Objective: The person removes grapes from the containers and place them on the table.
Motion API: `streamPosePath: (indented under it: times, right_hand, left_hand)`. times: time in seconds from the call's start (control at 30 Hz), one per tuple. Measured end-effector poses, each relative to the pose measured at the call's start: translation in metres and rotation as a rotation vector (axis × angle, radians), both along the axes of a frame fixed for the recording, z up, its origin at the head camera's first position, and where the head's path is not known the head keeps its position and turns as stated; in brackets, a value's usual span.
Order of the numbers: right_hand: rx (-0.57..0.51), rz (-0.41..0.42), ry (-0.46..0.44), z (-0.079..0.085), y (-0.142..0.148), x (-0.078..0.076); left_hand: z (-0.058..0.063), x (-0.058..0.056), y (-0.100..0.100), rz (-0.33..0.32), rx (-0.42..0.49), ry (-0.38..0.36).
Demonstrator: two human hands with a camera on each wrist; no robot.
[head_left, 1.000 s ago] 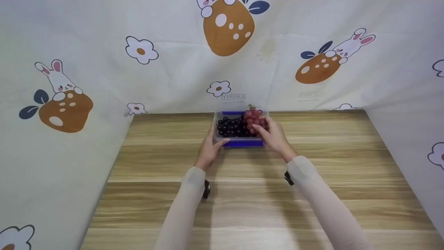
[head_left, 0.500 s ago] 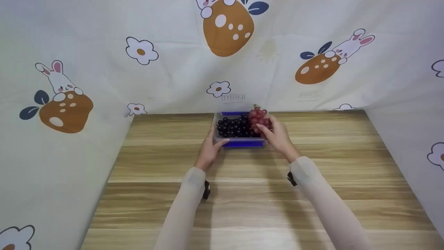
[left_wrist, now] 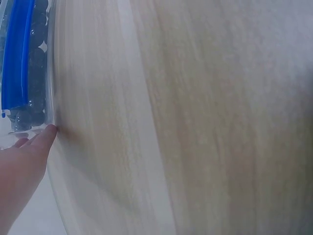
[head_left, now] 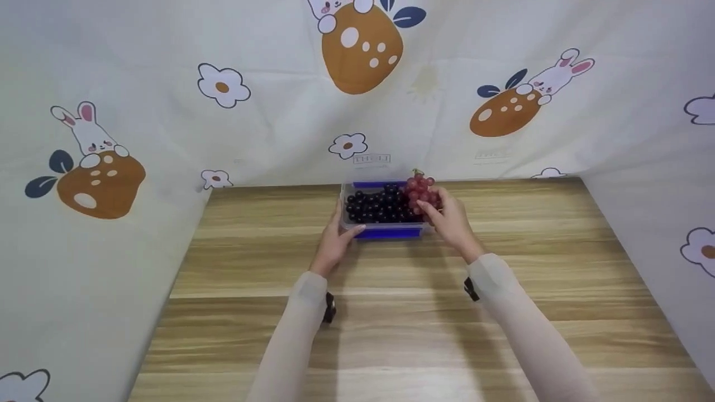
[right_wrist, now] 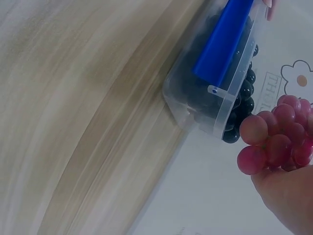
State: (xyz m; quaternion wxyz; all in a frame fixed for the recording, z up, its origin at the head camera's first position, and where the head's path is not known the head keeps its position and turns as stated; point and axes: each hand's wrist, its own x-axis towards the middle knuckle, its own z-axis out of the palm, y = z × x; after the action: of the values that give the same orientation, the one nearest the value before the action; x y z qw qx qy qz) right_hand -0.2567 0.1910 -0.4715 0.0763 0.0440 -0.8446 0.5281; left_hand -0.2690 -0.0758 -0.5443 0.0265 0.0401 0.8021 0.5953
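A clear plastic container [head_left: 391,225] with blue side clips stands at the table's back edge, holding dark grapes [head_left: 374,204]. My left hand [head_left: 330,245] grips its near left corner, thumb on the front wall and fingers along the left side; the left wrist view shows that hand [left_wrist: 24,169] against the box corner. Over the container's right end, my right hand [head_left: 451,224] holds a bunch of red grapes [head_left: 420,192], stem upward. In the right wrist view the red bunch [right_wrist: 279,134] is beside the dark grapes [right_wrist: 244,98] at the rim. Fingers behind the bunch are mostly hidden.
The wood-grain table [head_left: 391,324] extends toward me from the container. A pale cloth [head_left: 279,123] printed with rabbits, strawberries and flowers hangs directly behind the container and along both sides.
My right hand has shifted slightly right with the red grapes, uncovering more of the dark grapes. The left hand keeps its place on the container. The head view has tilted a little.
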Motion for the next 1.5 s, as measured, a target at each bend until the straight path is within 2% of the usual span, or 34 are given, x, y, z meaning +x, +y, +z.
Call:
streamPosePath:
  times: [0.23,0.47,0.77,1.5]
  right_hand:
    - [0.006,-0.02,0.013,-0.002,0.004,0.002]
    - [-0.011,-0.022,0.015,0.0,0.012,-0.002]
    - [-0.026,-0.048,0.029,0.001,0.018,-0.003]
    - [0.004,-0.1,-0.015,-0.012,0.027,0.004]
  left_hand:
    - [0.001,0.002,0.0,0.005,-0.005,-0.034]
    - [0.004,-0.004,0.002,-0.003,-0.042,-0.006]
    - [0.004,-0.006,0.002,-0.007,-0.028,0.032]
    - [0.001,0.003,-0.003,0.01,-0.041,-0.021]
